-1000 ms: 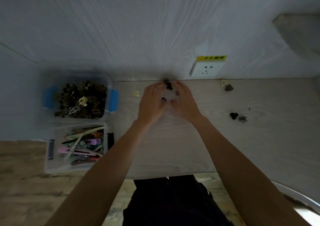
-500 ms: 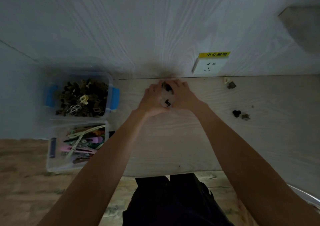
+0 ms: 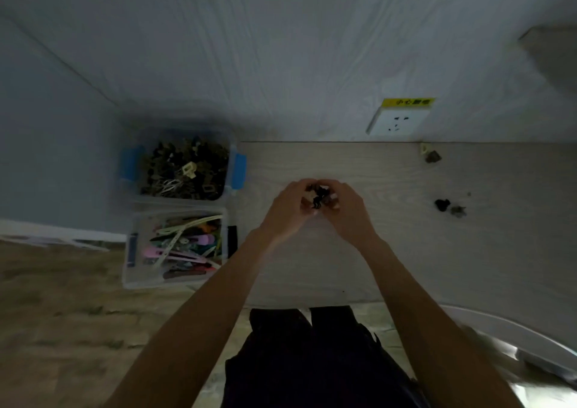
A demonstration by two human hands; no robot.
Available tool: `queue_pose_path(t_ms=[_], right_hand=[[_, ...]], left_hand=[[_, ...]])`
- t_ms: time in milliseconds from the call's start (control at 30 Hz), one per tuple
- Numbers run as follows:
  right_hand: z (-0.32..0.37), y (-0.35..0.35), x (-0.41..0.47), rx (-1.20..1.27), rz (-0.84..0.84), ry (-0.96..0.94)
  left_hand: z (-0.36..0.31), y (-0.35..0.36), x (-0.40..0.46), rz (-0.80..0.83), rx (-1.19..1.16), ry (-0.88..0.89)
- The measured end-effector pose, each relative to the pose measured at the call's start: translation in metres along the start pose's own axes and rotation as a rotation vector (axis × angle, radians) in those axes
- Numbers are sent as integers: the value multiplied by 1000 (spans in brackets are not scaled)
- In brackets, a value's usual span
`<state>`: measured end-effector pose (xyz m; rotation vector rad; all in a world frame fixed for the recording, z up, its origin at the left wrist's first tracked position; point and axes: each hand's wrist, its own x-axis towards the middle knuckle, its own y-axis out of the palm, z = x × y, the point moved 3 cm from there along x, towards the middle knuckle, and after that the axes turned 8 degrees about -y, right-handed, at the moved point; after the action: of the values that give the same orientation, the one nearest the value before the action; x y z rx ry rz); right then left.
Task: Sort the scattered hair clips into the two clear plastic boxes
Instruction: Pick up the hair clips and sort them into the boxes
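Hair clips (image 3: pixel 319 196), small and dark, sit bunched at the frame's centre, cupped between the left hand (image 3: pixel 292 211) and right hand (image 3: pixel 346 209), both curled around them above the worktop (image 3: pixel 406 251). Two clear boxes (image 3: pixel 179 248) stand at left, one behind the other.

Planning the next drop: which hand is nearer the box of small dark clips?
Left. The left hand lies just right of the box of small dark clips, with bare table between them. The right hand sits farther right, cupped against the left around some small dark clips.
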<state>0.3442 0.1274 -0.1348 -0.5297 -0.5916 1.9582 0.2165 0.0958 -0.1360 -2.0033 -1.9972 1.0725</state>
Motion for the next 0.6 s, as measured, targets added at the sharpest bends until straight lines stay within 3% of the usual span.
queue_pose_path(t_ms=[167,367,467,600], right_hand=[[76,12,13,147,2,-188],[176,78,52,66,138,-430],[205,104,73,-34,175,-514],[203,108,80,-193,152,-477]], left_hand=[[1,-73,-35,-242,-19,128],[50,-179,-61,-517,23,-18],[68,-212,-61,-544,64,-81],[90,-228,-63,-500,310,-163]])
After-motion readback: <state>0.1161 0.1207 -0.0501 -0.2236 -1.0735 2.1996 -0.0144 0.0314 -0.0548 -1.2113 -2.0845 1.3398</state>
